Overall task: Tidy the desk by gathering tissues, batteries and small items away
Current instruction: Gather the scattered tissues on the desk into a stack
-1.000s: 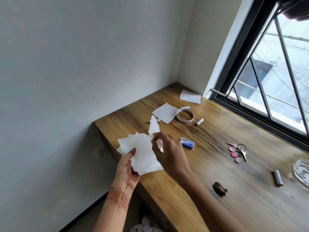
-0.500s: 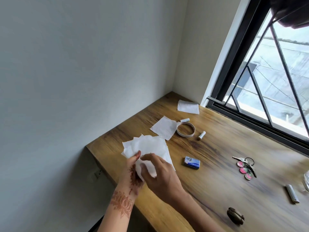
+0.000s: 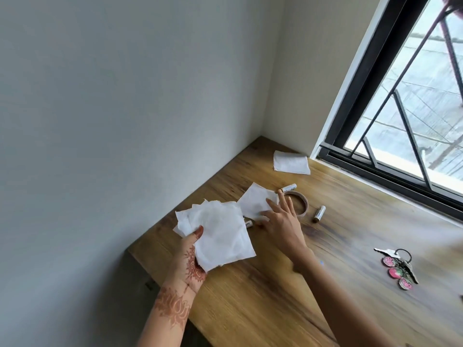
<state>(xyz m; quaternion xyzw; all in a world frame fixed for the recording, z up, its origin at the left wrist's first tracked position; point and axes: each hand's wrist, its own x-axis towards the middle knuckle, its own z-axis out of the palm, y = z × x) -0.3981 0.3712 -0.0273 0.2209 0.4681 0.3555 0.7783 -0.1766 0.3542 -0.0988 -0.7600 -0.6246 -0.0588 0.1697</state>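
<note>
Left grip (image 3: 190, 261): thumb curled over tissue stack (image 3: 218, 236), held above the surface (image 3: 250, 309) at its left edge.
Right grip (image 3: 281, 222): fingers straight, resting on single tissue (image 3: 254, 200) beside tape roll (image 3: 302, 205); thumb contact possibly underneath, unclear.
Folded tissue (image 3: 290, 162): far corner.
Far battery (image 3: 288, 188), side battery (image 3: 319, 213): flanking the roll.

White tissues (image 3: 220, 234), brown wood-grain desk (image 3: 263, 296), pink charms (image 3: 397, 270).
</note>
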